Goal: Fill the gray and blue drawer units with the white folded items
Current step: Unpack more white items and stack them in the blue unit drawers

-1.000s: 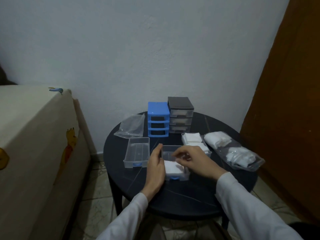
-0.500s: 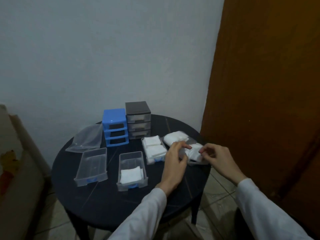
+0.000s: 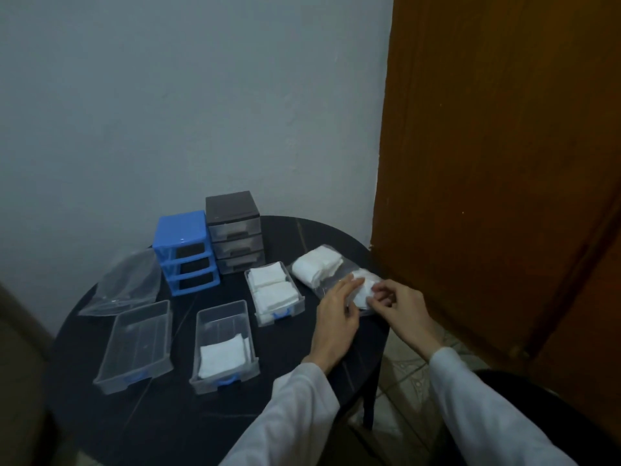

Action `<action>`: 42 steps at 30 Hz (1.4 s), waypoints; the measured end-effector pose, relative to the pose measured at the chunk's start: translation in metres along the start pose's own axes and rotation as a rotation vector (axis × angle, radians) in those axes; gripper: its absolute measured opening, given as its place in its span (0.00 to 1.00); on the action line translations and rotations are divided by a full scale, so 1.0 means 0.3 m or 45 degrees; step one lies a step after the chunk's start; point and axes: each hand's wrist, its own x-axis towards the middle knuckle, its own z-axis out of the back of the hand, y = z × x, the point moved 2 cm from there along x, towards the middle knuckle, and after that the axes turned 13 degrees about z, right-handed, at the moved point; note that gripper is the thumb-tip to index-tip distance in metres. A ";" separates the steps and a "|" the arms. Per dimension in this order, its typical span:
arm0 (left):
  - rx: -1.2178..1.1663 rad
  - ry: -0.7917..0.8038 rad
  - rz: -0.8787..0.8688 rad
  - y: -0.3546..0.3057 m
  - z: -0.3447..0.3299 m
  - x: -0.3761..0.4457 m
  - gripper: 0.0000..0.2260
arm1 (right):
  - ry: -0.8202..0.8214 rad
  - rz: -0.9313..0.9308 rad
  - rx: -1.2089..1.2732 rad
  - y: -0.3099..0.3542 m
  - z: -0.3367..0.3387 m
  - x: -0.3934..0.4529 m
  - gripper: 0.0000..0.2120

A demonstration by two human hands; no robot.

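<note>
White folded items (image 3: 364, 292) sit in a clear bag (image 3: 327, 288) at the tabletop's (image 3: 161, 425) right edge, left hand (image 3: 336, 317) steadying it, right hand (image 3: 398, 309) grip pinching one; next, probably, lift it toward the half-filled drawer (image 3: 224, 344)

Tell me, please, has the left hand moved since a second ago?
Yes: the left hand left the half-filled drawer and went right to the clear bag.

In front of you, a glossy blue plastic drawer unit (image 3: 183, 252) stands beside a duller dark gray plastic one (image 3: 234, 231). Three clear plastic drawers (image 3: 136, 346) rest on a smooth, dark tabletop (image 3: 161, 418). Soft white folded cloths (image 3: 221, 359) look matt; a crinkly clear bag (image 3: 124, 284) shines.
</note>
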 end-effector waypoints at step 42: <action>-0.157 -0.018 0.006 0.030 0.000 0.005 0.22 | -0.045 0.139 0.090 0.015 0.090 -0.018 0.08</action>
